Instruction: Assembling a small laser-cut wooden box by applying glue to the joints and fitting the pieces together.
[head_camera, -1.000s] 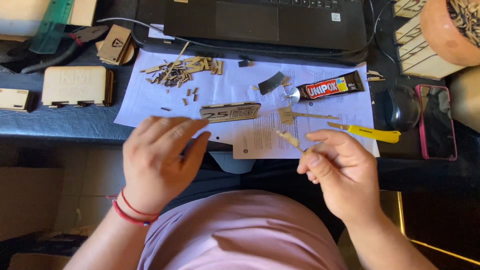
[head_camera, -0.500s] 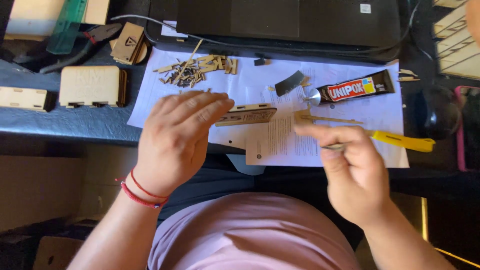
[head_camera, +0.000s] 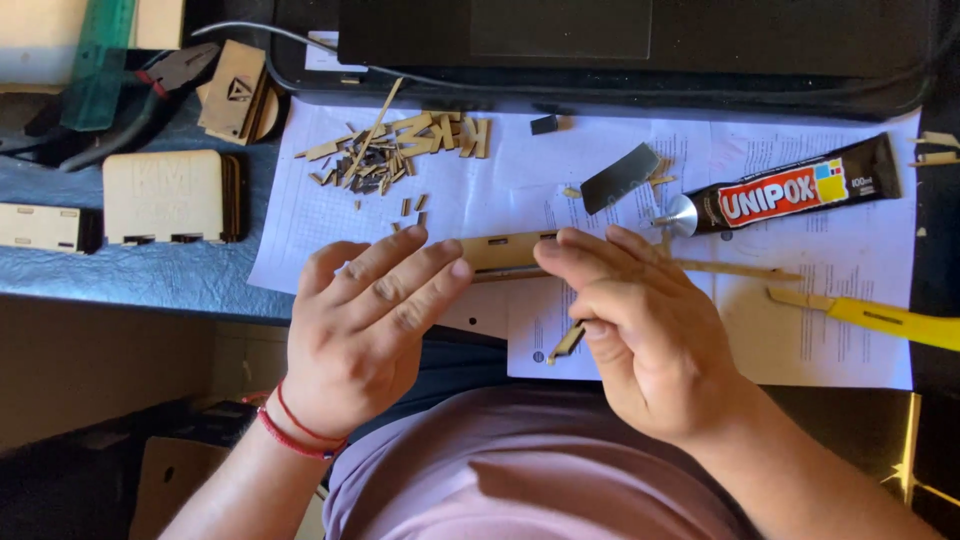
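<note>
- At twelve o'clock we see one closed black laptop (head_camera: 640, 40), the largest thing here, with a dark cable running along its near edge.
- Beneath it lie white printed paper sheets (head_camera: 860, 250), overlapping so we cannot count them, spread over the blue table cover (head_camera: 150, 275).
- Our left hand (head_camera: 365, 330) is at seven o'clock, fingers extended and close together, their tips touching the left end of the slotted wooden strip (head_camera: 500, 250).
- Our right hand (head_camera: 645, 335) is at five o'clock, fingers curled over the strip's right end; we cannot tell how firmly it grips. A small wooden sliver (head_camera: 566, 343) sticks out below its thumb.
- The strip sits at the centre, between both hands, over the paper; the hands hide its ends.
- One black glue tube (head_camera: 800, 190) with a silver neck lies at two o'clock, uncapped as far as we can tell.
- Two pale wooden boxes at ten o'clock: a larger one (head_camera: 165, 197) and a smaller one (head_camera: 40, 228) just beside it.
- One yellow-handled knife (head_camera: 880, 318) at three o'clock.
- One pair of pliers (head_camera: 150, 90) at eleven o'clock.
- One dark rectangular scrap (head_camera: 620, 177) near the tube's neck.
- A pile of wooden offcuts (head_camera: 400, 145) at eleven o'clock, too many to count.
</note>
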